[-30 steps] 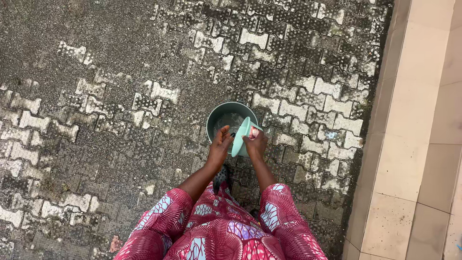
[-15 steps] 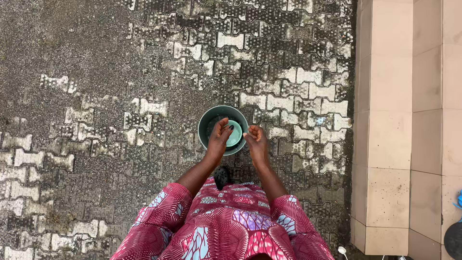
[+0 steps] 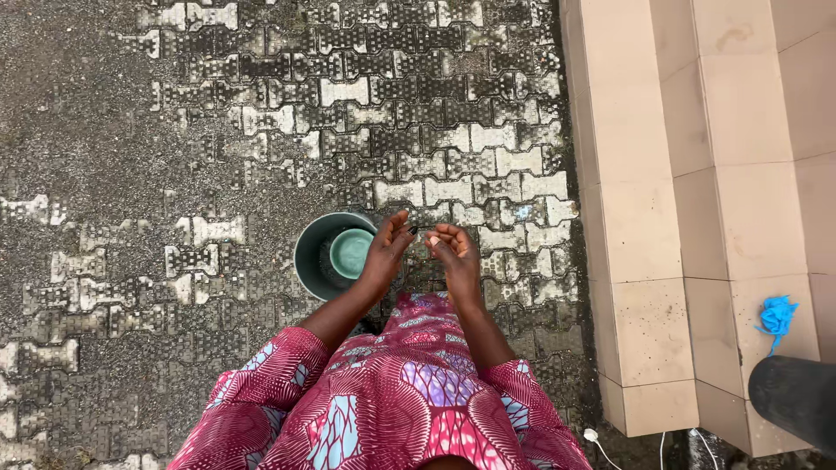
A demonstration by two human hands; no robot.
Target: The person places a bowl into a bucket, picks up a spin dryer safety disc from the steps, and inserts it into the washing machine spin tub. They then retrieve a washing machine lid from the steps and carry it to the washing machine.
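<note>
Down at the bottom of the frame is a red patterned dress [image 3: 392, 409]. Just above it, in the middle, the left hand [image 3: 386, 255] and the right hand [image 3: 453, 252] are held up, fingers loosely spread, holding nothing. The left hand sits over the rim of a dark bucket [image 3: 312, 261] with a small green bowl [image 3: 351, 252] inside. Farther off lie wet paving stones [image 3: 261, 104], with tan steps [image 3: 697, 174] at the right. The bucket could tip if a hand bumps it, and wet stones are slippery.

Left hand [image 3: 386, 252], right hand [image 3: 453, 254] raised, fingers loosely spread, empty.
</note>
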